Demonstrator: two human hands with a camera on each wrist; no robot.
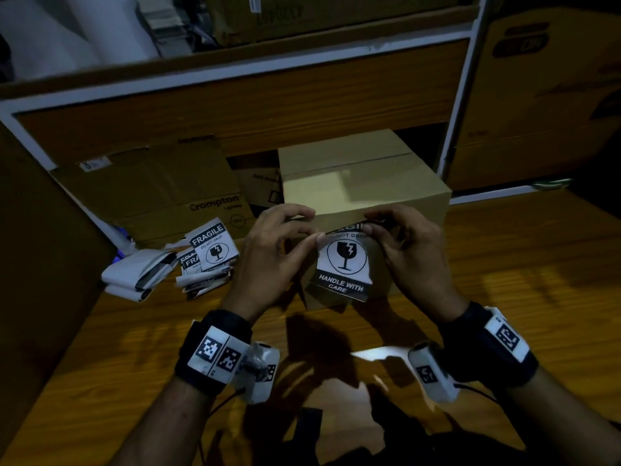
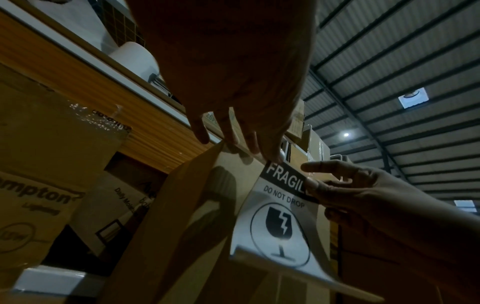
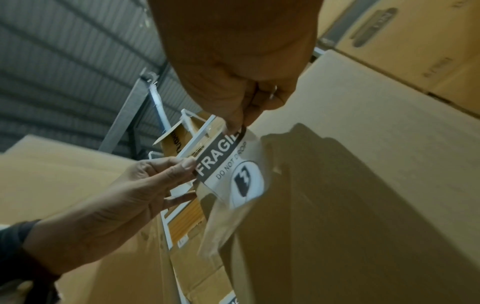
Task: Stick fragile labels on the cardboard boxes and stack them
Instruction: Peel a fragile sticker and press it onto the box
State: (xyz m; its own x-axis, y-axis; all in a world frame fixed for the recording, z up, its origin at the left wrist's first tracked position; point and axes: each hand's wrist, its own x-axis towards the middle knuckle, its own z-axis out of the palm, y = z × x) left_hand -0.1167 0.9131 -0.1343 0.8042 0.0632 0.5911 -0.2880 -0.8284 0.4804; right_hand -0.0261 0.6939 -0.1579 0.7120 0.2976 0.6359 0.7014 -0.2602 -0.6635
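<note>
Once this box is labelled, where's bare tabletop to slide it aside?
Bare tabletop lies right of the cardboard box, toward the table's edge. The near strip in front of it is also bare. Left is crowded: loose fragile labels, folded white backing, Crompton carton.

Left hand (image 1: 268, 250) pinching, right hand (image 1: 408, 250) pinching

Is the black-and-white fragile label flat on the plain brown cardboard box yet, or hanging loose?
Mostly loose. The black-and-white fragile label is pinched at its top corners by the left hand and right hand; its lower edge curls off the plain brown cardboard box.
</note>
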